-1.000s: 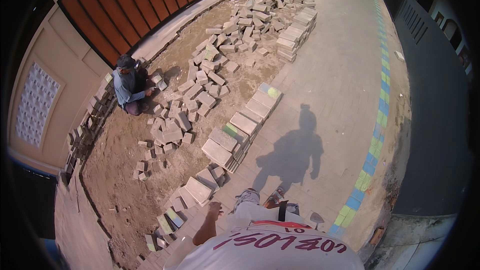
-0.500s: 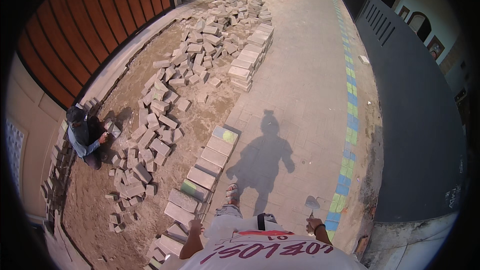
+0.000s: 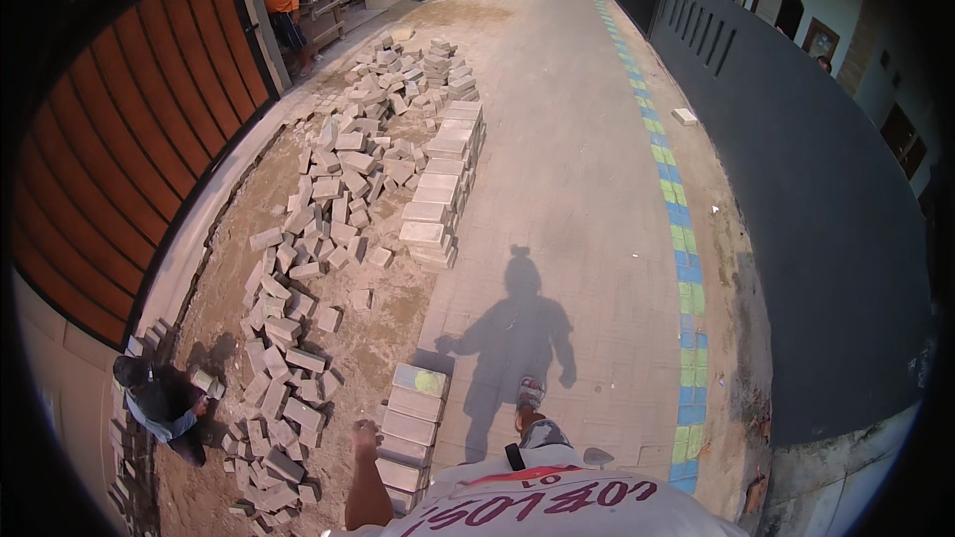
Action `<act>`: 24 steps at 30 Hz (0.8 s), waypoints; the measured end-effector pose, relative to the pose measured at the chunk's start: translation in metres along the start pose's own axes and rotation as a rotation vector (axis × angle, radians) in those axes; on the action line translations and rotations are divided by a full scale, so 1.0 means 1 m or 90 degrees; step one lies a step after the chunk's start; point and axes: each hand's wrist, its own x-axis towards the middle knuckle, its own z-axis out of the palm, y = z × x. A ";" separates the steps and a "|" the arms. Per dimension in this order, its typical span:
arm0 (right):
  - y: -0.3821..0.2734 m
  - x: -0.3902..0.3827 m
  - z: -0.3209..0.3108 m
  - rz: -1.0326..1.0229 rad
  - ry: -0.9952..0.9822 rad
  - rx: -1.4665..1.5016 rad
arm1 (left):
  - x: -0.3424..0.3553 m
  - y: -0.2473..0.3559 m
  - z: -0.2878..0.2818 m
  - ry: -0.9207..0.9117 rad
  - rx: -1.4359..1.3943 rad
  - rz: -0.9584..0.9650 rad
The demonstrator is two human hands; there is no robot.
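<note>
My left hand (image 3: 366, 435) hangs beside a row of grey paving blocks (image 3: 411, 428) at the lower middle, fingers apart and holding nothing. My right hand is hidden behind my white shirt (image 3: 557, 502). Only the grey blade of a trowel (image 3: 598, 456) shows past the shirt's edge. One sandalled foot (image 3: 530, 394) is planted forward on the paved lane, and my shadow (image 3: 519, 338) falls ahead of it.
Loose paving blocks (image 3: 328, 189) lie heaped over bare soil on the left, with stacked blocks (image 3: 438, 189) along the lane. A person (image 3: 159, 408) crouches at the left with a block; another (image 3: 282, 5) stands farther off. A dark wall (image 3: 796, 239) lines the right.
I have stepped forward along the lane, and the other foot is now in front. The right hand, earlier seen with the trowel, has gone out of sight; my left hand has swung forward.
</note>
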 end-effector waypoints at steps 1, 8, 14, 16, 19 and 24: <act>-0.007 0.008 -0.025 0.007 0.011 0.011 | 0.002 0.002 0.035 -0.018 -0.009 -0.017; -0.139 0.066 -0.196 0.019 0.122 0.069 | -0.021 -0.047 0.153 -0.118 0.061 -0.193; -0.361 0.037 -0.271 -0.202 0.183 0.238 | -0.025 -0.092 0.170 -0.157 0.765 0.503; -0.395 0.036 -0.268 -0.207 0.186 0.246 | -0.016 -0.080 0.190 -0.111 0.139 -0.126; -0.418 0.056 -0.275 -0.174 0.106 0.245 | -0.015 -0.004 0.230 0.065 -0.062 -0.281; -0.474 0.090 -0.232 -0.147 0.030 -0.166 | 0.030 0.042 0.217 0.155 -0.191 -0.206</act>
